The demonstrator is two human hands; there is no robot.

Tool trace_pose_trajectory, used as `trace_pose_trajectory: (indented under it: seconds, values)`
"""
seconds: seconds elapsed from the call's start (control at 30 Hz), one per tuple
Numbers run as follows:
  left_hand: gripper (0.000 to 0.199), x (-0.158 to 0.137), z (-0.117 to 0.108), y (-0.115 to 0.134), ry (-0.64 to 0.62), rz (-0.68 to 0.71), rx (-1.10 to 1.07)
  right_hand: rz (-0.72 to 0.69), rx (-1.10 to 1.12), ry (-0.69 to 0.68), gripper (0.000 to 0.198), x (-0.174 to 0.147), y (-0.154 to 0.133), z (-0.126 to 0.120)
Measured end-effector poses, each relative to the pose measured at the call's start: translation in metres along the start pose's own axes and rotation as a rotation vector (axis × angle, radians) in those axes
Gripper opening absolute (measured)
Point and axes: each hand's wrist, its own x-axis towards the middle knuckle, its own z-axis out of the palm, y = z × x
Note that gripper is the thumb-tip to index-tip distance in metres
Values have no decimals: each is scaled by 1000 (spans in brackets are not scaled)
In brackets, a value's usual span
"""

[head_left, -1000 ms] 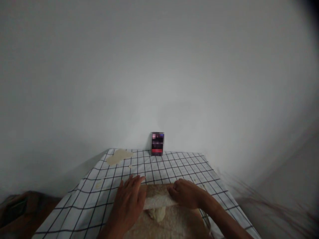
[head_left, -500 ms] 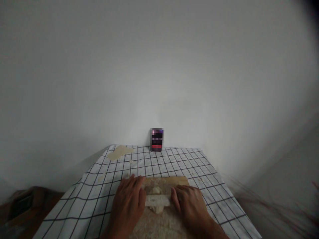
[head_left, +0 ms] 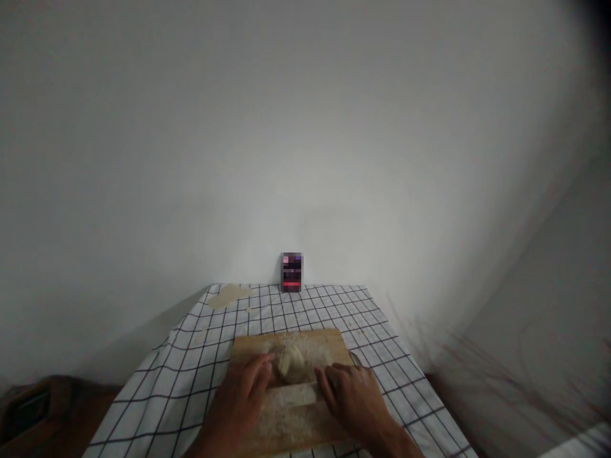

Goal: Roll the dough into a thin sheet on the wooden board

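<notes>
A pale, flour-dusted rolling pin [head_left: 291, 395] lies crosswise over a floured wooden board [head_left: 248, 343]. My right hand [head_left: 354, 394] is closed over its right end, thumb pointing along the pin. At the other end is my left hand [head_left: 238, 391], its fingers curled and its thumb and forefinger close together; its palm side is hidden. Just beyond the pin sits a small lump of pale dough [head_left: 289, 362], which looks partly curled or folded. The dough is slightly blurred, and I cannot tell whether the pin touches it.
A white cloth with a black grid [head_left: 181, 381] covers the table. A thin flat sheet of pale dough [head_left: 230, 296] lies at the far left. Against the wall stands a phone-like upright object [head_left: 292, 272], its front pixelated. A brown wooden object [head_left: 33, 407] is low at the left.
The rolling pin has moved nearer to me, off the middle of the dough, which now shows beyond it. My left hand's fingers, earlier stretched forward, are more curled. The view has shifted slightly.
</notes>
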Motion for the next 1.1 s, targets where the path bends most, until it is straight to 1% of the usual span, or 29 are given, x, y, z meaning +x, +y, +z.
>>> trace_pose_trajectory:
  seconds: [0.07,0.13,0.23,0.33,0.4,0.47,0.53,0.6,0.7,0.77,0.87,1.0,1.1]
  values:
    - [52,4,-12,3,-91,-79,-122,-6,30,-3,51,-15,7,0]
    - [55,11,-23,6,-177,-169,-200,20,16,-19,56,-27,15,-1]
    - [60,22,-35,12,-274,-272,-262,70,-30,-45,60,-30,23,-10]
    - [61,30,-42,24,-286,-253,-273,88,-70,-100,60,-13,20,-29]
    - [59,34,-45,33,-269,-217,-240,112,-92,-126,61,6,13,-42]
    - [57,37,-43,37,-251,-202,-181,107,-121,-163,63,29,6,-50]
    - [56,41,-35,35,-238,-194,-104,84,-149,-189,65,49,0,-51]
    - [53,44,-22,24,-222,-156,13,66,-167,-231,65,65,-3,-47]
    - [49,47,3,-4,-177,-11,214,59,-170,-313,60,81,0,-35]
    - [49,48,18,-24,-130,76,290,63,-164,-353,58,87,5,-29]
    - [48,53,35,-47,-73,121,325,8,-168,-410,50,97,14,-26]
    - [45,59,53,-62,-7,72,311,-133,-201,-476,35,111,24,-23]
    - [41,60,60,-63,44,90,321,-106,-171,-444,42,115,29,-14]
